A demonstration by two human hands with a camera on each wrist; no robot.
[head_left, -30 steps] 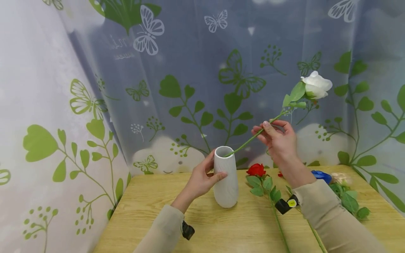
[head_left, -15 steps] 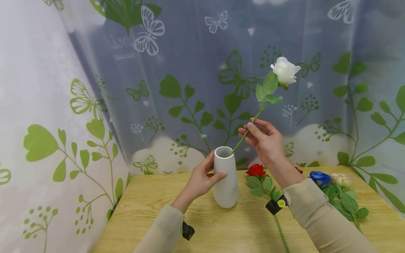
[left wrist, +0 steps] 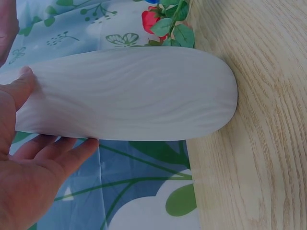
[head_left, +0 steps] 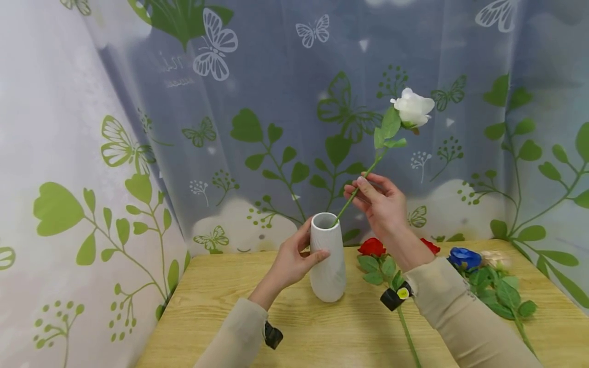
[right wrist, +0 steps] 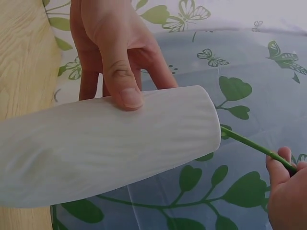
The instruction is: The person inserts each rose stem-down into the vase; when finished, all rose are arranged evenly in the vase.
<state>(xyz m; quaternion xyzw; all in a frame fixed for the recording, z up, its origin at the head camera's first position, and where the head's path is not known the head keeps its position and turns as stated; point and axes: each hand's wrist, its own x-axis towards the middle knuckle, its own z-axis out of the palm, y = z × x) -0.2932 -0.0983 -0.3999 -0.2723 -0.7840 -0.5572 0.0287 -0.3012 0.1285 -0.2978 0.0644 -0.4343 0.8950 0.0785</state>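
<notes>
Vase (head_left: 329,273) between the two hands (head_left: 291,259) (head_left: 385,207)

My head camera looks forward and down from the wearer's side of the table (head_left: 221,296), far enough back to frame the left hand (head_left: 287,260), the right hand (head_left: 382,204), the white vase (head_left: 327,266) and the patterned backdrop (head_left: 276,66). From the left wrist I see the vase up close, turned sideways, tabletop along the right edge. My right wrist view, also near, is turned the opposite way, tabletop at left. Both wrist views share the vase and left hand.
</notes>
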